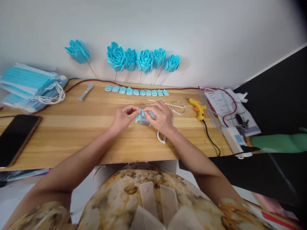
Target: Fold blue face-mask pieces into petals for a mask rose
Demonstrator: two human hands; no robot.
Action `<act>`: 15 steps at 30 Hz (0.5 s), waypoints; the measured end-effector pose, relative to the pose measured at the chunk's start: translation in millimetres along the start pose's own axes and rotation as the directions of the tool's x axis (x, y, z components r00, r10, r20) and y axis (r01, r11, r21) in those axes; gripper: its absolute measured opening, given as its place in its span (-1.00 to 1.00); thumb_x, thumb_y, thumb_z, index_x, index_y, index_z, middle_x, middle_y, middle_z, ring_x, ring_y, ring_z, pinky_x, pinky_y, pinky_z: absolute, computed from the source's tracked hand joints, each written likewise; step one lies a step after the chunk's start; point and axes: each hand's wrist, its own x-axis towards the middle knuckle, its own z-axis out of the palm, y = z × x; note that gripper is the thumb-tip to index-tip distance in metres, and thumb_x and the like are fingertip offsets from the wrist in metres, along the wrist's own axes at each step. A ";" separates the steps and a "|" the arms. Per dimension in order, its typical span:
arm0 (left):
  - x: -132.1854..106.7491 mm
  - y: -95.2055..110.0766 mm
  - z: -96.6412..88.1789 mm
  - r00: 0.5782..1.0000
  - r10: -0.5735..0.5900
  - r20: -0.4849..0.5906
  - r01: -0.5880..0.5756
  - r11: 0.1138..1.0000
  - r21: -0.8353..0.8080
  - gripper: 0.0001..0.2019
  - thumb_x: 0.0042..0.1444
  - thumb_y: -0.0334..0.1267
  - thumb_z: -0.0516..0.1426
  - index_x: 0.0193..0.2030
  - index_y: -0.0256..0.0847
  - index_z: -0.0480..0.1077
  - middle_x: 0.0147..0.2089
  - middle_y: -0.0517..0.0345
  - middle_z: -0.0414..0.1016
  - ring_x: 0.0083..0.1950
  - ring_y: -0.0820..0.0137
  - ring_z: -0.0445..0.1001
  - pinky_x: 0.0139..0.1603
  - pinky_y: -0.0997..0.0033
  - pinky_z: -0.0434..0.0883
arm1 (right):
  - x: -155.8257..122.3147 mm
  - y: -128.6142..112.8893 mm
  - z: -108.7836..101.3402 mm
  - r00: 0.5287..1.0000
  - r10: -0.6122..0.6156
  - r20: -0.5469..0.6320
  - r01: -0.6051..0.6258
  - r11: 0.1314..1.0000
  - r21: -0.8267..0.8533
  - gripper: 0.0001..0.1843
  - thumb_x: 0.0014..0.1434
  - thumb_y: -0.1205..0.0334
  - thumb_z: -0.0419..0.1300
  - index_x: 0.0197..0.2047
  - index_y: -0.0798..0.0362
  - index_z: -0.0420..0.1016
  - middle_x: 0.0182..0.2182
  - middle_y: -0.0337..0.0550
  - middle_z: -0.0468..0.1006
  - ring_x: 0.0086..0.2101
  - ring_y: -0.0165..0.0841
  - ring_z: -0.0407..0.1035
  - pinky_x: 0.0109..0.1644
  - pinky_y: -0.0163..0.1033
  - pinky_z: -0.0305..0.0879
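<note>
Both my hands meet at the middle of the wooden table [72,127]. My left hand [124,117] pinches a small blue piece of folded mask fabric [140,115] from the left. My right hand [160,117] pinches the same piece from the right, fingers closed on it. More blue-grey fabric lies under my right hand. A white scissors handle [161,138] pokes out below my right wrist. A thin wooden stick [165,104] lies just behind my hands.
A row of several folded blue petals [136,91] lies near the wall. Several blue fabric roses [144,60] on sticks lean against the wall. Mask stack [31,87] far left, black phone [16,138] front left, yellow glue gun [198,107], power strip [236,140] right.
</note>
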 end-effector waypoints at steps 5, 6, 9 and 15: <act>0.3 -0.4 -0.4 1.000 -0.002 -0.011 0.002 1.000 -0.006 -0.79 -0.07 -0.12 0.35 -0.46 -0.23 0.53 -0.53 0.23 0.42 -0.51 0.53 0.28 -0.48 0.49 0.23 | 1.8 -3.6 -2.5 0.999 0.051 0.000 -0.051 0.993 0.106 -0.87 0.27 0.25 0.17 -0.29 -0.09 0.55 -0.30 -0.18 0.63 -0.19 -0.25 0.48 -0.05 -0.06 0.38; 0.8 -0.7 -0.8 1.000 -0.002 -0.014 0.002 1.000 -0.008 -0.79 -0.07 -0.13 0.36 -0.46 -0.22 0.52 -0.54 0.24 0.41 -0.51 0.54 0.27 -0.49 0.49 0.22 | 2.1 -4.2 -3.8 0.997 0.072 0.011 -0.073 0.986 0.153 -0.87 0.27 0.25 0.16 -0.26 -0.09 0.55 -0.29 -0.18 0.63 -0.18 -0.25 0.49 -0.02 -0.06 0.39; 2.7 -2.2 -2.5 0.999 -0.021 -0.041 0.020 0.999 -0.030 -0.78 -0.06 -0.13 0.36 -0.47 -0.23 0.51 -0.55 0.26 0.39 -0.53 0.55 0.25 -0.51 0.50 0.18 | 2.6 -4.6 -8.3 0.983 0.176 0.049 -0.182 0.923 0.339 -0.81 0.29 0.22 0.13 -0.06 -0.08 0.51 -0.19 -0.18 0.65 -0.13 -0.27 0.51 0.03 -0.08 0.40; 2.6 0.1 -2.2 0.996 -0.074 -0.044 0.070 0.994 -0.079 -0.76 -0.08 -0.12 0.37 -0.49 -0.23 0.48 -0.57 0.29 0.37 -0.53 0.58 0.24 -0.50 0.52 0.20 | 3.7 -4.5 -12.4 0.961 0.269 0.058 -0.266 0.854 0.446 -0.71 0.24 0.19 0.23 0.04 -0.05 0.43 -0.09 -0.13 0.63 -0.05 -0.28 0.50 0.14 -0.10 0.37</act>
